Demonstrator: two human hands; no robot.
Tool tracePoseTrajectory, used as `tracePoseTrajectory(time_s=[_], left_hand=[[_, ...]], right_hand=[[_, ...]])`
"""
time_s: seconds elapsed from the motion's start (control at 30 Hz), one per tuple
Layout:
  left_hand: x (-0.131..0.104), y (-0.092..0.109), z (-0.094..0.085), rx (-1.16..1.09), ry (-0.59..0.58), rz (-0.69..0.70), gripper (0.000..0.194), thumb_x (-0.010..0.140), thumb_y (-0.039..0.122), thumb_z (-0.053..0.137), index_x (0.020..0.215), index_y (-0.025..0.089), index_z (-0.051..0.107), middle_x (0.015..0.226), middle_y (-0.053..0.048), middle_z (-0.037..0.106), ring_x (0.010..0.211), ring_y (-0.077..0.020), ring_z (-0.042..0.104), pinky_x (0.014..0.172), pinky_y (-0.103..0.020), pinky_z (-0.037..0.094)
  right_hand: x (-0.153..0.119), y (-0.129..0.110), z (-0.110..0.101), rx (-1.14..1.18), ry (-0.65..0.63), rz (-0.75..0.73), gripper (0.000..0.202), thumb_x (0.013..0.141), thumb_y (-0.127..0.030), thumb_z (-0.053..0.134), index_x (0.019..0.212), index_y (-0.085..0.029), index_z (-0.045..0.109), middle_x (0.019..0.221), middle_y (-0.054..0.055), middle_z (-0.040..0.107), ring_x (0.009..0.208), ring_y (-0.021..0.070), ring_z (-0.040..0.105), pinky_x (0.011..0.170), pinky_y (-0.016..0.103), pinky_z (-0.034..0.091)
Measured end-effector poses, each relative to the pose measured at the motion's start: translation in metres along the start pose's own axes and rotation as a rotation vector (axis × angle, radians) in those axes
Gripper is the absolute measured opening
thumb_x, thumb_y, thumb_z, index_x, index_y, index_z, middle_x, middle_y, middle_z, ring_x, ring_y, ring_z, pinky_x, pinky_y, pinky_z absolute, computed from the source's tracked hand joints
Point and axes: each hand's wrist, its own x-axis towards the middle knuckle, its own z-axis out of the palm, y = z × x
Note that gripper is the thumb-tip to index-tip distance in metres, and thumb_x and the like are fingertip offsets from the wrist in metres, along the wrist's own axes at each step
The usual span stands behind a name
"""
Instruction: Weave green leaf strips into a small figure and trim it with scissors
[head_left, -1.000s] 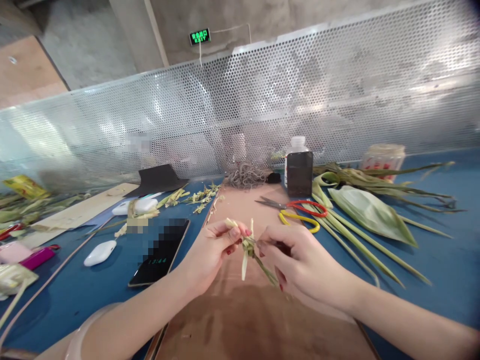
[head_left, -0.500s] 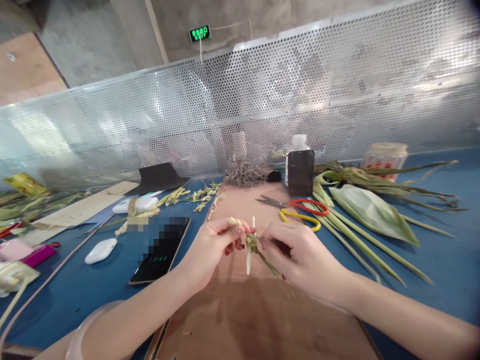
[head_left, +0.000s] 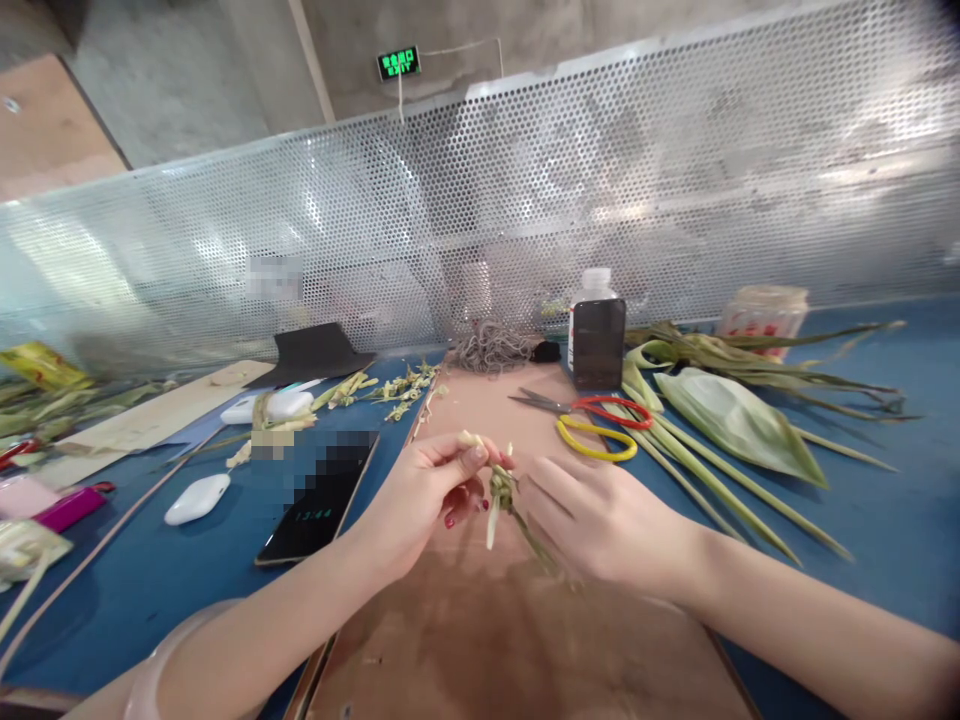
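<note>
Over the wooden board (head_left: 427,640), a small knotted piece of green and pale leaf strips (head_left: 500,492) hangs between my hands. My left hand (head_left: 431,490) pinches its upper part with thumb and fingertips, and a pale end shows above the thumb. From the other side my right hand (head_left: 600,515) is closed at the knot, with its fingers curled. Its fingertips are partly hidden, so whether it also grips something thin is unclear. Loose strip ends droop below the knot. Just beyond my right hand lie scissors (head_left: 604,412) with red and yellow handles.
A phone (head_left: 319,505) and a white case (head_left: 197,499) lie at left. Grey yarn (head_left: 495,346), a bottle (head_left: 598,283) and a dark phone-like slab (head_left: 599,343) stand behind. Long leaves (head_left: 742,425) and a jar (head_left: 765,315) are at right. Perforated metal (head_left: 525,200) closes off the back.
Both hands keep hold of the knotted strips in nearly the same place. My right-hand fingers have shifted slightly, and the drooping strip end has swung a little. The view has moved marginally.
</note>
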Motion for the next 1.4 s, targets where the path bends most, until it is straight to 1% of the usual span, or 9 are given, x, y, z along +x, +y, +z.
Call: tracePoseTrajectory(time_s=[0.27,0.47,0.6,0.7,0.8,0.93,1.07,1.27,1.4], left_hand=[[0.0001,-0.0005,-0.0018,0.032,0.001,-0.001,0.019,0.081,0.034,0.063,0.074,0.016,0.063,0.085,-0.005,0.069,0.052,-0.0057,0.052,0.042,-0.015,0.032],[0.0016,-0.0012,-0.0039,0.129,0.003,0.032,0.018,0.081,0.033,0.061,0.075,0.016,0.064,0.085,-0.005,0.07,0.047,-0.0067,0.056,0.037,-0.015,0.029],[0.0012,-0.0012,-0.0049,0.177,-0.015,0.098,0.016,0.083,0.029,0.058,0.074,0.017,0.063,0.075,-0.004,0.068,0.041,-0.0078,0.055,0.031,-0.015,0.029],[0.0015,-0.0005,-0.0065,0.153,-0.07,0.167,0.017,0.084,0.028,0.056,0.074,0.017,0.063,0.09,-0.007,0.068,0.049,-0.0095,0.059,0.034,-0.017,0.039],[0.0014,0.0015,-0.0083,0.181,-0.127,0.297,0.021,0.085,0.03,0.056,0.072,0.016,0.064,0.1,-0.008,0.062,0.058,-0.0106,0.062,0.046,-0.022,0.05],[0.0003,0.0047,-0.0083,0.23,-0.14,0.409,0.023,0.087,0.031,0.053,0.073,0.017,0.065,0.095,-0.005,0.055,0.057,-0.0093,0.06,0.048,-0.024,0.051],[-0.0004,0.0064,-0.0058,0.288,-0.123,0.46,0.025,0.088,0.029,0.051,0.073,0.016,0.065,0.089,-0.004,0.054,0.057,-0.0097,0.059,0.049,-0.024,0.052],[0.0013,0.0041,-0.0033,0.22,-0.113,0.377,0.024,0.086,0.031,0.054,0.072,0.015,0.064,0.085,-0.005,0.057,0.06,-0.0124,0.062,0.047,-0.024,0.053],[0.0021,0.001,-0.004,0.124,-0.12,0.244,0.024,0.087,0.03,0.053,0.072,0.014,0.062,0.099,-0.008,0.062,0.06,-0.011,0.063,0.044,-0.02,0.05]], right_hand=[[-0.0008,0.002,0.0016,-0.03,-0.006,-0.004,0.029,0.088,-0.007,0.039,0.065,-0.015,0.054,0.066,0.004,0.049,0.055,0.013,0.042,0.044,0.027,0.029],[-0.0016,0.0049,0.0055,-0.048,0.007,-0.002,0.027,0.089,-0.009,0.038,0.068,-0.014,0.055,0.066,0.003,0.049,0.053,0.0131,0.042,0.045,0.027,0.029],[-0.002,0.0044,0.0072,0.039,0.004,0.057,0.025,0.089,-0.01,0.039,0.071,-0.013,0.055,0.067,0.004,0.049,0.056,0.0137,0.043,0.047,0.027,0.031],[-0.0019,0.0012,0.0068,0.191,0.032,0.186,0.024,0.089,-0.011,0.038,0.072,-0.014,0.054,0.068,0.004,0.048,0.057,0.0133,0.041,0.05,0.027,0.033],[-0.0013,-0.0013,0.0048,0.291,0.083,0.272,0.024,0.088,-0.01,0.037,0.07,-0.015,0.051,0.066,0.002,0.044,0.056,0.0127,0.037,0.05,0.026,0.032],[-0.0002,-0.0017,0.0024,0.306,0.122,0.267,0.023,0.088,-0.01,0.039,0.069,-0.015,0.051,0.066,0.001,0.041,0.055,0.0128,0.034,0.05,0.027,0.029],[0.001,-0.001,0.0016,0.322,0.135,0.26,0.023,0.088,-0.01,0.038,0.072,-0.014,0.053,0.066,0.002,0.041,0.056,0.0131,0.035,0.05,0.026,0.03],[0.0003,-0.0009,0.0017,0.34,0.111,0.287,0.022,0.088,-0.01,0.038,0.072,-0.015,0.052,0.066,0.001,0.042,0.057,0.0129,0.036,0.051,0.026,0.031],[0.0,-0.0007,0.0033,0.375,0.105,0.311,0.02,0.087,-0.009,0.039,0.071,-0.015,0.05,0.066,0.001,0.042,0.057,0.0125,0.036,0.052,0.026,0.031]])
